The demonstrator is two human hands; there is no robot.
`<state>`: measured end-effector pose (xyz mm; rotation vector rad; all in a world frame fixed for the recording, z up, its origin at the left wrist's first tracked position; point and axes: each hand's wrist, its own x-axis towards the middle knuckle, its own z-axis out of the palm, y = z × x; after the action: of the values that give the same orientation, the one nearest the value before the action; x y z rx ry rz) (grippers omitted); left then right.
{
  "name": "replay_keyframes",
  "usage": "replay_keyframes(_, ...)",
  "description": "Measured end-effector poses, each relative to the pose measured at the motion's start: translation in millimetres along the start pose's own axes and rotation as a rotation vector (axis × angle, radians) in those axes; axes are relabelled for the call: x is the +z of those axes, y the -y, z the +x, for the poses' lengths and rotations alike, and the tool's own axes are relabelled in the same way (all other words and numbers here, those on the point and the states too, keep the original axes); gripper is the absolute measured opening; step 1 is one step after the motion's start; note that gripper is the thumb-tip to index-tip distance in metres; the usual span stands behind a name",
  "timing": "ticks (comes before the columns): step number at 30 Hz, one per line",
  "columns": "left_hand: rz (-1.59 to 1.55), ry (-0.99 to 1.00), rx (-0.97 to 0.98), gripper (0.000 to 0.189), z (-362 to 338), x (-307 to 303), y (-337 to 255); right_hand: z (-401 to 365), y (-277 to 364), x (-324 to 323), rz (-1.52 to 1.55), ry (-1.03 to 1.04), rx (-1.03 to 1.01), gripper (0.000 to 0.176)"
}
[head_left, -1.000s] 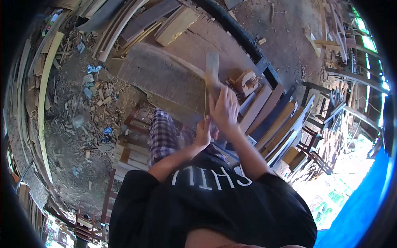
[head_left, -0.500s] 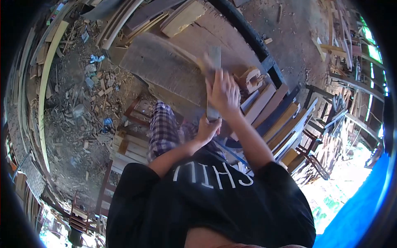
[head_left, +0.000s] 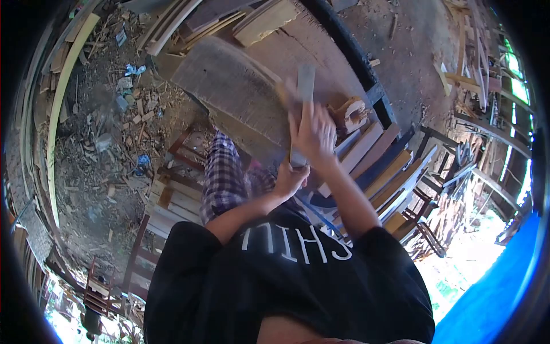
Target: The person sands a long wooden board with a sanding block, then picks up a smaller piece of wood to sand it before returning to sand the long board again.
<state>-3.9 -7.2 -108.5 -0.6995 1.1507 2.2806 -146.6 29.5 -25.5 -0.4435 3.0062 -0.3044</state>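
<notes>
A narrow grey-brown wooden piece [head_left: 306,83] stands out lengthwise in front of me. Its near end is in my left hand [head_left: 290,179], whose fingers are wrapped round it. Over the middle of the piece lies my right hand [head_left: 314,133], blurred, with its fingers pressed together. Another blurred, light brown object [head_left: 288,94] shows beside the fingertips; I cannot make out what it is or whether my right hand grips it. Just beyond my hands is a wide, rough wooden slab [head_left: 229,86].
A cut wood block [head_left: 350,114] lies right of my hands. Several boards [head_left: 378,157] lean at the right, near a dark beam [head_left: 349,49]. Wood scraps [head_left: 140,117] and blue litter cover the ground at the left. A slatted wooden chair [head_left: 166,195] stands beside my legs.
The view has shifted slightly, so the surroundings sit a little differently. My right hand has moved slightly toward me along the wooden piece, while my left hand keeps its hold.
</notes>
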Motion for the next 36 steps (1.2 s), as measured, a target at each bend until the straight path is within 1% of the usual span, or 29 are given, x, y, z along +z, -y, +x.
replay_keyframes(1,0.004,-0.008,-0.005,0.017,0,-2,2,31,0,3,-0.032,-0.042,0.028,0.039)
replay_keyframes(2,-0.001,-0.025,0.006,0.023,1,-1,5,63,-2,2,-0.029,-0.026,0.058,0.043)
replay_keyframes(3,-0.005,-0.039,0.025,0.029,2,0,4,82,-2,-1,-0.028,-0.019,0.086,0.047)
replay_keyframes(4,-0.008,-0.034,0.023,0.027,1,1,0,78,-3,1,-0.024,-0.032,0.084,0.047)
replay_keyframes(6,-0.005,-0.035,0.022,0.028,-2,3,-6,61,-9,13,-0.113,-0.270,-0.080,0.043)
replay_keyframes(7,-0.011,-0.041,0.008,0.030,-1,3,-6,37,-7,9,-0.080,-0.178,-0.067,0.044)
replay_keyframes(9,-0.046,0.002,0.029,0.034,1,4,-2,-34,-1,1,-0.053,0.008,-0.058,0.046)
replay_keyframes(10,-0.030,-0.016,0.204,0.035,1,6,2,-52,-2,1,-0.053,0.103,-0.069,0.047)
replay_keyframes(11,-0.010,-0.043,0.371,0.037,1,6,6,-43,-3,2,-0.060,0.118,-0.078,0.047)
replay_keyframes(12,-0.156,0.040,0.109,0.035,-7,7,-20,-29,-2,1,-0.046,0.079,-0.062,0.046)
replay_keyframes(13,-0.162,0.028,0.089,0.035,-8,6,-16,-11,0,1,-0.028,0.041,-0.039,0.044)
replay_keyframes(15,-0.016,-0.021,0.036,0.035,-5,5,-13,44,1,1,-0.014,-0.044,0.002,0.041)
replay_keyframes(16,0.010,-0.017,0.047,0.038,-4,4,-11,69,-1,2,-0.019,-0.083,0.029,0.039)
replay_keyframes(19,0.007,-0.020,0.037,0.039,-3,3,-4,99,-5,1,-0.051,-0.147,0.041,0.037)
replay_keyframes(20,0.022,-0.021,0.003,0.040,-2,2,-1,82,-5,10,-0.100,-0.159,0.040,0.037)
replay_keyframes(21,0.018,-0.010,0.016,0.040,-1,1,0,52,-4,18,-0.154,-0.168,0.038,0.037)
replay_keyframes(23,-0.059,-0.010,0.053,0.044,-2,3,7,-11,5,3,-0.092,-0.105,-0.059,0.039)
replay_keyframes(24,-0.113,0.025,0.174,0.049,5,3,24,-40,9,-5,-0.073,0.024,-0.035,0.039)
replay_keyframes(25,-0.130,0.018,0.174,0.049,8,5,23,-53,12,-9,-0.050,0.157,-0.014,0.039)
replay_keyframes(26,-0.093,0.012,0.131,0.050,8,4,25,-44,9,-4,-0.051,0.174,-0.018,0.039)
replay_keyframes(27,-0.051,0.007,0.079,0.052,4,2,25,-25,8,0,-0.074,0.100,0.000,0.041)
replay_keyframes(28,-0.031,0.000,0.024,0.050,-3,4,-1,0,7,3,-0.094,0.021,0.020,0.044)
replay_keyframes(29,-0.025,-0.009,0.023,0.050,-5,6,-6,36,8,2,-0.099,-0.008,0.069,0.044)
replay_keyframes(30,-0.042,-0.037,0.046,0.040,-7,9,-9,73,8,1,-0.100,-0.039,0.120,0.044)
replay_keyframes(31,-0.056,-0.062,0.070,0.031,-9,11,-10,108,0,3,-0.082,-0.021,0.123,0.047)
replay_keyframes(32,-0.022,-0.038,0.068,0.037,-8,9,-10,128,-5,3,-0.067,-0.008,0.125,0.049)
replay_keyframes(33,-0.014,-0.032,0.075,0.037,-8,6,-7,122,-5,5,-0.065,-0.020,0.127,0.049)
replay_keyframes(35,-0.025,-0.017,0.060,0.044,-6,6,-4,92,-10,14,-0.104,-0.197,0.018,0.051)
replay_keyframes(36,-0.035,-0.011,0.031,0.045,-7,6,-9,66,-7,8,-0.076,-0.125,0.009,0.050)
